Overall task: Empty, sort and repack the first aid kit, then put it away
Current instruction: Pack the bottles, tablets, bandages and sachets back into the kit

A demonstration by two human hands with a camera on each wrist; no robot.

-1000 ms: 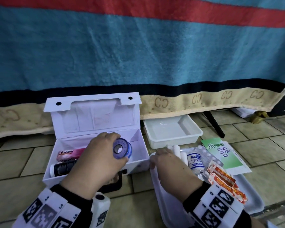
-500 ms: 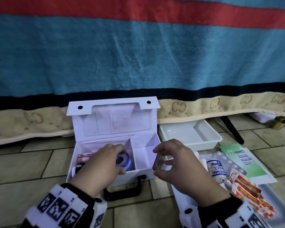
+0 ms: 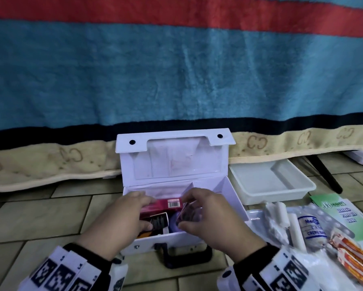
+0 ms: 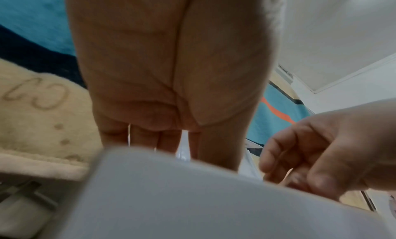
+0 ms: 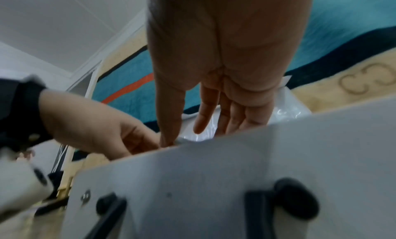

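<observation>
The white first aid kit (image 3: 235, 192) stands open on the tiled floor, lid upright. My left hand (image 3: 123, 217) reaches into its left compartment, fingers over a pink box (image 3: 165, 204) and thumb by a black-labelled item (image 3: 158, 222). My right hand (image 3: 207, 217) pinches a small clear packet (image 3: 189, 215) just above a blue tape roll (image 3: 173, 225) lying in the same compartment. The right compartment shows nothing inside. The kit's front wall (image 4: 193, 200) hides my left fingertips in the left wrist view. The right wrist view shows the kit wall (image 5: 214, 175), the clear packet (image 5: 193, 137) and the black handle (image 5: 295, 198).
An empty white tray (image 3: 270, 181) sits right of the kit. Nearer right, another tray holds a crepe bandage (image 3: 311, 227), gauze rolls (image 3: 293, 227), plasters (image 3: 354, 255) and a green leaflet (image 3: 344, 211). A striped blanket (image 3: 176, 80) hangs behind; a black leg (image 3: 325, 175) stands at the right.
My left hand lowered the blue tape roll into the left compartment and now holds the pink box. My right hand came from the right tray to the kit with the clear packet.
</observation>
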